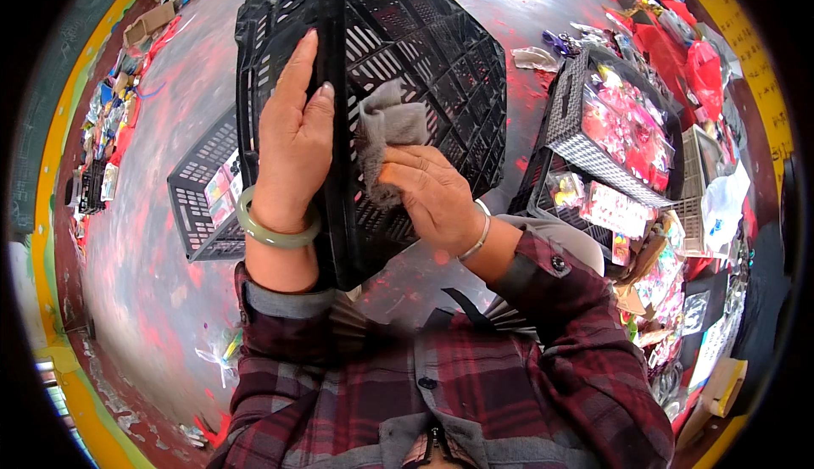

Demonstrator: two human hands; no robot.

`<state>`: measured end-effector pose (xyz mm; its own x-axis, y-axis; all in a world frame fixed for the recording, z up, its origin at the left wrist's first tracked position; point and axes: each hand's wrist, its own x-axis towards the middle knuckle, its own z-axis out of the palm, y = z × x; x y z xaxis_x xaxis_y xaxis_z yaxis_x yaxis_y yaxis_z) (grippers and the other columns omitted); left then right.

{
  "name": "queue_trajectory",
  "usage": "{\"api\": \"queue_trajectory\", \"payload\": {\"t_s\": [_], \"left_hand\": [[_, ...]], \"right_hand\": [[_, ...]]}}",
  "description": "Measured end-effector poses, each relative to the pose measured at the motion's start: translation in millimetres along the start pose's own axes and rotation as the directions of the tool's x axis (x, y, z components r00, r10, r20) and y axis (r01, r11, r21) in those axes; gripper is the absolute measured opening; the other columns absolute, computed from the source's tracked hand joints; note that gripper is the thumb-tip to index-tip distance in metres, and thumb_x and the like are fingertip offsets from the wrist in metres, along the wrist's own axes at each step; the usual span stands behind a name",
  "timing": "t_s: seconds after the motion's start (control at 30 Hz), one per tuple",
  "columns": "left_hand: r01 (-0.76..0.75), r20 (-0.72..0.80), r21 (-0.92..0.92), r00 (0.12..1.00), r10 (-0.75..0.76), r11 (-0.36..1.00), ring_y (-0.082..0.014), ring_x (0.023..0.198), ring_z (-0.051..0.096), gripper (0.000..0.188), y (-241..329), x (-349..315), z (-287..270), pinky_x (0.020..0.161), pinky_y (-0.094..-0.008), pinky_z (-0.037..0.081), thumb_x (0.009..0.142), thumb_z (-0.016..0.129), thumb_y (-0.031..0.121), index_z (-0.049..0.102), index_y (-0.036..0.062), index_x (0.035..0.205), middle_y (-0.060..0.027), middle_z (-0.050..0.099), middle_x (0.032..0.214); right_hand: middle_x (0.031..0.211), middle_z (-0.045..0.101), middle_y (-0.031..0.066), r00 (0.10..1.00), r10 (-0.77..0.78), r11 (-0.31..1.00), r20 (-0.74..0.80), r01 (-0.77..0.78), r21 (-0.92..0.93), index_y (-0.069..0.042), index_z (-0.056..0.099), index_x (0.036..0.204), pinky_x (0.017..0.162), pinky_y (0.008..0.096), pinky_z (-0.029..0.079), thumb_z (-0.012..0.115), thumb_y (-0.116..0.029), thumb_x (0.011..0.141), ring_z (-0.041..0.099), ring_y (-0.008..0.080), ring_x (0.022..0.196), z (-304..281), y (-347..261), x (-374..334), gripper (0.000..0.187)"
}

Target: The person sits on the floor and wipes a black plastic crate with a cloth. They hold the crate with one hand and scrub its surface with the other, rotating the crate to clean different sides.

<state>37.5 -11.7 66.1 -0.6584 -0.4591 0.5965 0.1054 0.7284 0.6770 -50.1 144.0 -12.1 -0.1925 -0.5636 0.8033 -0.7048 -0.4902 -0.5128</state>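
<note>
A large black plastic crate (pixel 432 62) with slotted walls is tipped up in front of me. My left hand (pixel 292 134) holds its side beside the thick rim, index finger stretched along it and thumb at the edge; the other fingers are mostly hidden. A grey cloth (pixel 394 125) is bunched under the fingers of my right hand (pixel 432 193), which presses it against the slotted wall just right of the rim. There is a green bangle (pixel 275 225) on my left wrist and a silver one on my right.
Left of the large crate, a smaller black crate (pixel 199 193) holds some packets. At right, a black-and-white patterned basket (pixel 572 121) full of pink and red packets sits over another dark crate. Mixed goods and boxes line both sides of the red-stained grey floor (pixel 153 223).
</note>
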Motion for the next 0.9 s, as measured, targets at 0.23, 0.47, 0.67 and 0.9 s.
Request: {"api": "queue_trajectory", "payload": {"t_s": [0.23,0.47,0.67,0.9], "left_hand": [[0.181,0.036,-0.242,0.984,-0.177,0.953,-0.0129,0.109,0.050,0.047,9,4,7,0.094,-0.0224,0.037,0.088,0.044,-0.005,0.040,-0.0019,0.135,-0.0105,0.051,0.127],[0.154,0.063,-0.220,0.988,-0.143,0.963,-0.0154,0.118,0.045,0.047,7,4,3,0.100,-0.0245,0.032,0.088,0.043,-0.005,0.038,-0.0033,0.135,-0.0123,0.047,0.133],[0.095,0.096,-0.143,0.992,-0.081,0.985,-0.0209,0.125,0.043,0.047,14,7,7,0.103,-0.0280,0.030,0.088,0.045,-0.003,0.039,-0.0027,0.134,-0.0156,0.046,0.135],[0.038,0.115,-0.075,0.993,-0.029,0.996,-0.0228,0.126,0.042,0.049,6,8,2,0.104,-0.0286,0.029,0.086,0.047,-0.003,0.039,-0.0037,0.134,-0.0165,0.045,0.135]], "right_hand": [[0.104,0.058,0.0175,0.998,0.061,0.992,0.027,-0.057,-0.114,-0.002,0.058,0.100,0.088,0.0426,0.043,0.042,0.008,0.062,0.054,0.0383,0.095,-14,27,-20,0.042],[0.080,0.060,0.0142,0.926,0.377,0.857,-0.006,-0.352,-0.376,-0.002,0.060,0.086,0.075,0.0339,0.048,0.046,0.011,0.061,0.060,0.0299,0.081,-42,24,-10,0.031],[0.083,0.065,0.0051,0.636,0.731,0.678,-0.249,-0.717,0.159,-0.004,0.059,0.097,0.069,0.0252,0.049,0.051,0.005,0.077,0.061,0.0124,0.075,-79,97,-5,0.023],[0.097,0.059,0.0126,0.849,0.486,0.794,-0.208,-0.528,-0.300,-0.007,0.059,0.097,0.078,0.0310,0.048,0.061,0.002,0.071,0.060,0.0276,0.091,-61,144,-4,0.027]]}}
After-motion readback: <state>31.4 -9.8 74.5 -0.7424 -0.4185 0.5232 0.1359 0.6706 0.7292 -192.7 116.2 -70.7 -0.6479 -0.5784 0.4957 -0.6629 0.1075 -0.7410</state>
